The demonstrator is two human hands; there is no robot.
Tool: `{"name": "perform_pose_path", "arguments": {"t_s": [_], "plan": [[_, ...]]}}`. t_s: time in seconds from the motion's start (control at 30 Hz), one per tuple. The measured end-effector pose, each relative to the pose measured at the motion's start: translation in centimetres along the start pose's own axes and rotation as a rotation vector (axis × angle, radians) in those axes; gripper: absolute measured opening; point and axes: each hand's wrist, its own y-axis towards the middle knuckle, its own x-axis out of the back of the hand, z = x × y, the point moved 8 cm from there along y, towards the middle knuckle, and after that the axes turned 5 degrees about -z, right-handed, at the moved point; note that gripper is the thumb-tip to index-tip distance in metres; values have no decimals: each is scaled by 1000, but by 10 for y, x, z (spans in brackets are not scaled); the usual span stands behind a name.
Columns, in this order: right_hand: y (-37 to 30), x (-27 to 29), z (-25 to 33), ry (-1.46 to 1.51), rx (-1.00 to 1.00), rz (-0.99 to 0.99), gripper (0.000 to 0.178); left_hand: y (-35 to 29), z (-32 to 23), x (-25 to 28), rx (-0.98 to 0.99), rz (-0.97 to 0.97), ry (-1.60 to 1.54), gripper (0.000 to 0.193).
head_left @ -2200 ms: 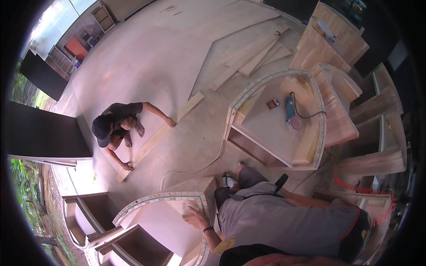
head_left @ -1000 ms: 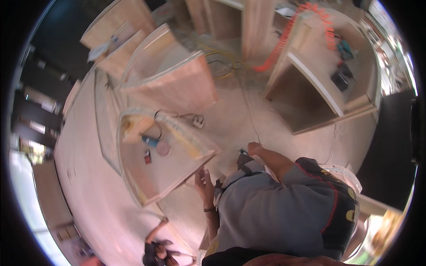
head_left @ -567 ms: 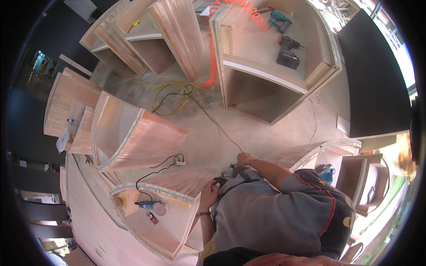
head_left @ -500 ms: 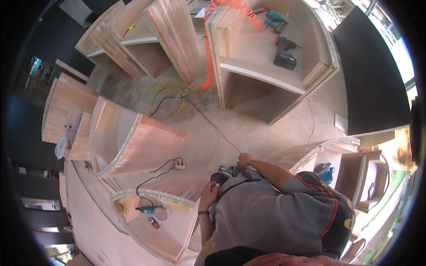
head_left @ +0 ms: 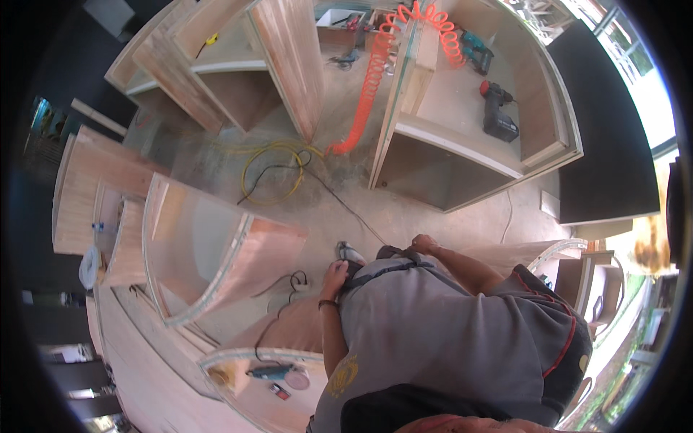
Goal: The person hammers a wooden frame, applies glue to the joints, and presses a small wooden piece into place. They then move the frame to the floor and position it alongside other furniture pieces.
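Note:
My left hand (head_left: 335, 278) is beside my waist, its fingers curled against a dark thing (head_left: 353, 270) whose kind I cannot make out. A grey-white shoe (head_left: 349, 251) shows just past it. My right hand (head_left: 424, 244) is closed like a fist in front of my body, to the right; whatever it may hold is hidden. A thin dark cable (head_left: 350, 208) runs over the floor toward me and passes out of sight near the dark cloth between my hands.
Curved wooden cabinets (head_left: 271, 242) stand around me. A cordless drill (head_left: 498, 115) and another teal power tool (head_left: 476, 52) lie in the far right cabinet, near an orange coiled hose (head_left: 364, 97). A yellow hose (head_left: 245, 173) loops on the floor. A blue grinder (head_left: 271, 372) lies in the near left cabinet.
My view has shifted and my body stands taller in it. My right hand has moved right, apart from the cable's visible end. My left hand has moved slightly up.

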Motion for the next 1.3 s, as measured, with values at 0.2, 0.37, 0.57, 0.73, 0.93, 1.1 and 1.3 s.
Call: {"name": "perform_pose_path", "arguments": {"t_s": [0.2,0.37,0.57,0.73,0.93,1.1,1.3], "plan": [[-9,156,95,380,0,-310,39,54,23,65,-120,96,224,59],[-64,294,153,668,83,-322,36,88,-42,77,-72,230,237,59],[-147,486,198,979,281,-661,34,200,-108,98,-152,283,246,58],[-156,601,179,1037,246,-1164,28,309,-190,108,-212,306,278,52],[-112,694,154,685,40,-1546,20,449,-302,116,-298,432,511,60],[-78,729,161,486,-112,-1509,36,558,-395,126,-397,392,591,52],[-82,754,166,358,-274,-1476,38,676,-509,75,-416,292,606,52]]}}
